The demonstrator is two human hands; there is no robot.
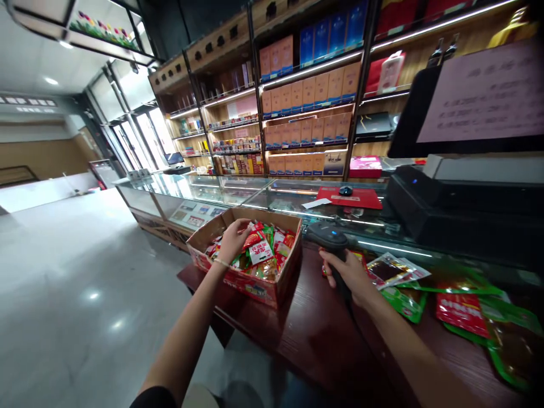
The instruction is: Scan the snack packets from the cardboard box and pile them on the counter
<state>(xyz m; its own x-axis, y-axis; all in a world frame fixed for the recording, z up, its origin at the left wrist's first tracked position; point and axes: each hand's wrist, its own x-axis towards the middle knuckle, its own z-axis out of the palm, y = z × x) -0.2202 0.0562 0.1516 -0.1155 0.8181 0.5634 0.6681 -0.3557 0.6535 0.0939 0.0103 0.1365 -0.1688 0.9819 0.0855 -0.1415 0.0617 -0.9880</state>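
A red cardboard box [255, 290] filled with small snack packets [260, 253] sits on the dark red wooden table. My left hand [233, 241] reaches over its near left side, its fingers closed at the edge of a red snack packet [254, 236] on top of the heap; the fingertips are partly hidden. In my right hand [351, 272] is a black barcode scanner [327, 234], its handle wrapped by my fingers and its head pointing left towards the box. A cable hangs from the handle.
Loose snack packets [461, 311] in red and green lie to the right of my right arm. Behind the table runs a glass display counter [204, 190], with a computer mouse [345, 191] on a red folder [365, 198]. A monitor [467, 102] stands at the right.
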